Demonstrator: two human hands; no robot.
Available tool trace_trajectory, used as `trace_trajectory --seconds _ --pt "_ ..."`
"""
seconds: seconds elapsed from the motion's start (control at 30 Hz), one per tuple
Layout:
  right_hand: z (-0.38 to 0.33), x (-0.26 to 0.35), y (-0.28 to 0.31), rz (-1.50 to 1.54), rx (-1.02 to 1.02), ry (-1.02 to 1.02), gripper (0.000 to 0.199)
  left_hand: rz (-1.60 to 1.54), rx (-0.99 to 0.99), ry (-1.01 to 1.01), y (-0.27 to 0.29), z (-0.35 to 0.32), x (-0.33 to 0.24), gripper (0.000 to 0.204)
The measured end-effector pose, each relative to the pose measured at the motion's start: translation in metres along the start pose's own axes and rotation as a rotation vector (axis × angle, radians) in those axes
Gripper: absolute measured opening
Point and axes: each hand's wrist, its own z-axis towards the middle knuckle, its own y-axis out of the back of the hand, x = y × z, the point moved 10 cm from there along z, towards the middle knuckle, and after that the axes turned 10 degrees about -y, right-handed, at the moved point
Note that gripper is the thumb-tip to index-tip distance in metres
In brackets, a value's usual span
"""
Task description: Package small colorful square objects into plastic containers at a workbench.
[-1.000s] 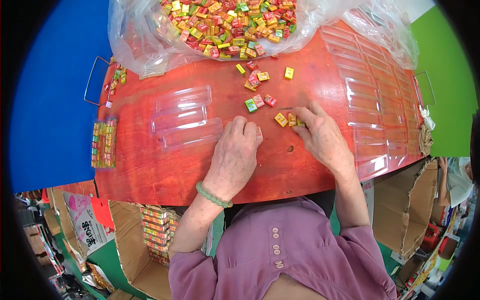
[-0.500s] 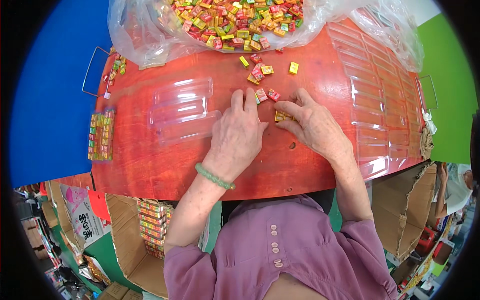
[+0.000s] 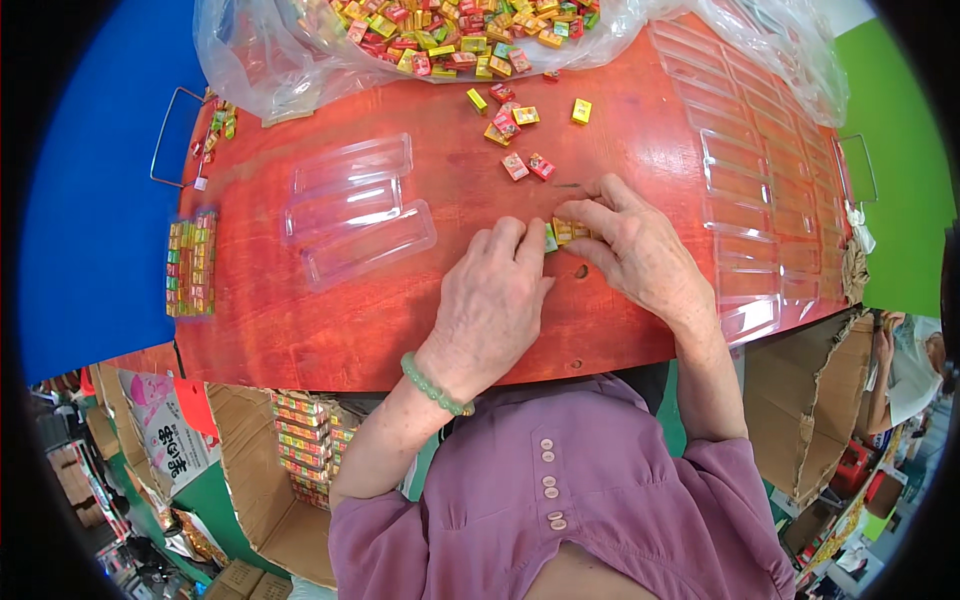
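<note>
My right hand [image 3: 640,255] has its thumb and index finger curled round a short row of small yellow boxes [image 3: 571,231] on the red table. My left hand [image 3: 487,305], with a green bead bracelet [image 3: 432,388] on its wrist, has its fingertips on a small green box [image 3: 550,238] at the left end of that row. The lower faces of these boxes are hidden by my fingers. Just beyond lie two loose red boxes, one pinkish [image 3: 514,166] and one darker [image 3: 541,166]. Farther off, several red and yellow boxes [image 3: 506,124] are scattered.
A clear plastic bag [image 3: 260,75] heaped with small coloured boxes [image 3: 470,40] fills the far side. Three clear trays [image 3: 370,245] lie left, many more [image 3: 745,230] right. A packed block of boxes [image 3: 190,265] stands at the left edge. Cardboard cartons [image 3: 250,470] flank me below.
My left hand has drawn back toward me and rightward, bringing the green box against the yellow row. My right hand stays around the yellow boxes. The view has shifted slightly.
</note>
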Motion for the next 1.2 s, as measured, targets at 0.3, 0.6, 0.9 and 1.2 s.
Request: trace_trajectory --seconds 0.3,0.6,0.9,1.2 --pt "-0.014 0.002 0.000 0.071 0.080 -0.047 0.046 -0.025 0.004 -0.037 -0.006 -0.011 -0.011 0.054" --pt "-0.019 0.004 -0.005 -0.008 -0.009 0.012 0.039 -0.103 0.003 -0.064 -0.008 -0.015 -0.007 0.057" --pt "-0.023 -0.006 0.000 0.023 -0.011 -0.022 0.035 -0.031 -0.120 -0.012 -0.002 -0.020 -0.004 0.044" --pt "-0.035 0.003 0.001 -0.034 -0.014 0.060 0.037 -0.145 -0.066 0.032 0.000 -0.016 0.002 0.050"
